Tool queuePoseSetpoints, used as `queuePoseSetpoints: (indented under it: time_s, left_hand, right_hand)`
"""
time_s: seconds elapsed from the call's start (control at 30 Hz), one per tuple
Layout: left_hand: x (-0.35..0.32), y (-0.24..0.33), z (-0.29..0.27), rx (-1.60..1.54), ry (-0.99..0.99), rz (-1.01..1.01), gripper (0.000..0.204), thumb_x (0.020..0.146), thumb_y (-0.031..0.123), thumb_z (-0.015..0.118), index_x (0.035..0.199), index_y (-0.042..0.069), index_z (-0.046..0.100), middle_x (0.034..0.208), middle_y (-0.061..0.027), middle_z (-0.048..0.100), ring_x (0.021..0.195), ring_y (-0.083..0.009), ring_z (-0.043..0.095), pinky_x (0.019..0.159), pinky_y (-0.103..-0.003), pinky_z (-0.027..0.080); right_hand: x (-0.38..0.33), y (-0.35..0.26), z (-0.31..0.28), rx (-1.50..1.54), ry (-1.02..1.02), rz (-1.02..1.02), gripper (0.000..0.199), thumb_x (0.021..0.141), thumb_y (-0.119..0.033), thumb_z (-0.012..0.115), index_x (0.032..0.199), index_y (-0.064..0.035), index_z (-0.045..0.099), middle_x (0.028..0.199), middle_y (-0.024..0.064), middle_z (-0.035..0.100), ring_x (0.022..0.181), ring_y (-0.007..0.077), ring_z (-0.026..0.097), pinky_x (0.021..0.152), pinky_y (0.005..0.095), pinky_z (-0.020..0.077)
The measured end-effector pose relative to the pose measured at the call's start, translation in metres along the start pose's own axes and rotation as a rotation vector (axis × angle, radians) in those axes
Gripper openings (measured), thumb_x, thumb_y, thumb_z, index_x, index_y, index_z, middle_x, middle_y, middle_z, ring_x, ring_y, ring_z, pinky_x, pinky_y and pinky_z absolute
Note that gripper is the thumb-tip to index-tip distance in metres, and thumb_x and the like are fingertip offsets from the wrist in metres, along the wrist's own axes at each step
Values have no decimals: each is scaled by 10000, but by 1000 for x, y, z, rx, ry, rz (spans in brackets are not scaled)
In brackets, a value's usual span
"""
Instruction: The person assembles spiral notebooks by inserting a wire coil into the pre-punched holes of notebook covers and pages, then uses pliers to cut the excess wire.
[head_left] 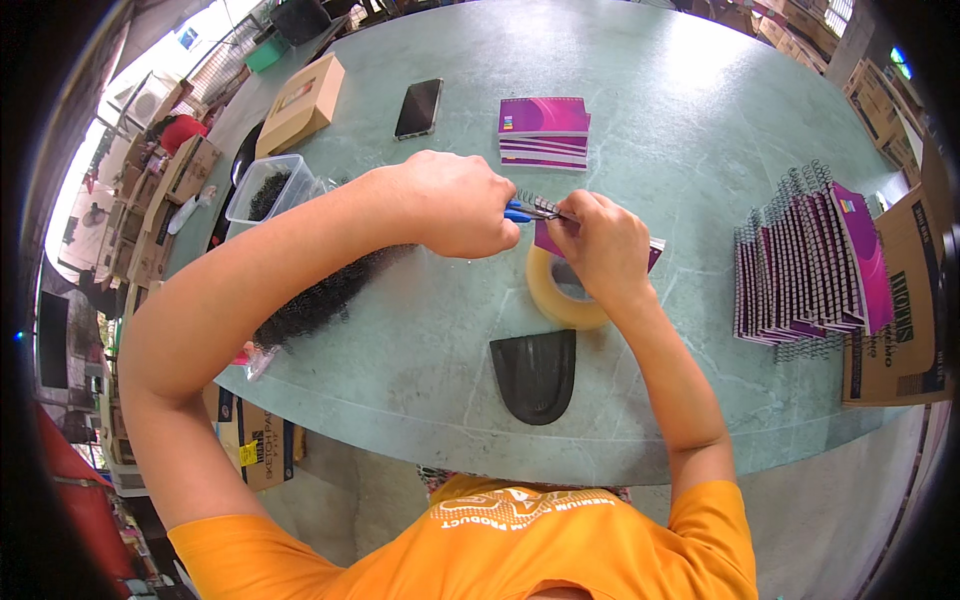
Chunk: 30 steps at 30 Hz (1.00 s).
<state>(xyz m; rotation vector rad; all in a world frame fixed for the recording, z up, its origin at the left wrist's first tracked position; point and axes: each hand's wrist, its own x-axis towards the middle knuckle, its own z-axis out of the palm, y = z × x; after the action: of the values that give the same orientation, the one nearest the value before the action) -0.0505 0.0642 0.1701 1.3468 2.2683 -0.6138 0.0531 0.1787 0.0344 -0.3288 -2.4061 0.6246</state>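
My left hand point(462, 205) is closed around a pair of blue-handled pliers point(516, 213), whose metal jaws point right. With bent fingers, my right hand point(606, 245) grips a small purple notebook point(544, 238), mostly hidden behind that hand. Along its far edge runs a black spiral coil point(528, 199), and the jaws meet this coil close to my right fingertips. Just below the notebook lies a roll of clear tape point(547, 290), partly covered by the notebook and my right hand. A black rounded pad point(535, 378) rests nearer to me.
Purple notebooks point(543, 117) form a short stack at the far middle. Many coiled notebooks point(800, 265) stand by a cardboard box point(905, 300) on the right. Loose black coils point(325, 300), a clear plastic tub point(296, 190), a phone point(418, 108) and a tan box point(305, 105) lie leftward.
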Motion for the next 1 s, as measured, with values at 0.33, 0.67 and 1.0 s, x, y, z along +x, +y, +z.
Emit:
queuePoseSetpoints:
  time_s: [0.33,0.67,1.0]
  left_hand:
    - [8,2,15,119,148,45,195,736,174,596,837,8,618,833,-196,638,810,-338,643,709,-430,516]
    - [2,0,13,17,154,53,165,722,124,581,823,2,625,846,-195,643,812,-349,644,702,-427,519]
    - [5,-18,49,-128,124,74,307,794,331,643,908,50,594,858,-157,627,854,-333,624,732,-437,492]
  right_hand:
    - [-1,1,5,-34,19,-21,172,720,-176,682,752,-53,565,737,80,613,680,271,618,578,387,478]
    - [-3,-5,1,-39,-7,-1,156,722,-161,693,757,-65,575,718,65,609,660,260,613,576,382,475]
    - [-4,-7,-12,-58,-75,13,179,728,-162,715,847,-82,608,761,78,628,733,266,623,652,376,486]
